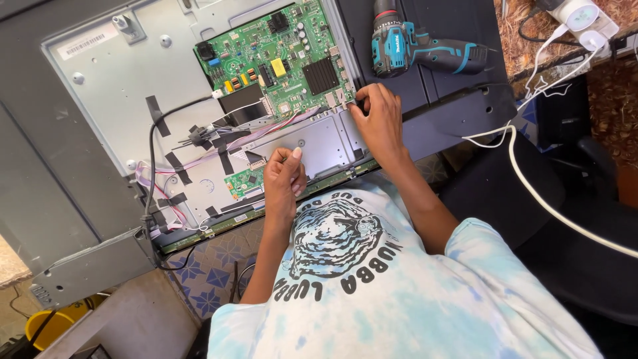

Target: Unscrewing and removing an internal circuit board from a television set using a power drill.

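Observation:
A flat television lies face down with its rear cover off, baring a grey metal plate (pixel 106 86). A large green circuit board (pixel 279 60) is mounted at the plate's upper middle. My right hand (pixel 377 119) reaches to that board's lower right corner, its bent fingertips on the edge; what they grip is hidden. My left hand (pixel 284 178) rests curled on the metal plate beside a small green board (pixel 240 182), thumb raised, with nothing visible in it. Black and pink wires (pixel 199 138), held by black tape, run from the big board to the left.
A teal and black cordless drill (pixel 415 48) lies on the dark surface just beyond my right hand. A white cable (pixel 531 193) runs from a white power adapter (pixel 585 14) at top right across a black chair (pixel 585 259). A yellow bucket (pixel 46 327) stands at bottom left.

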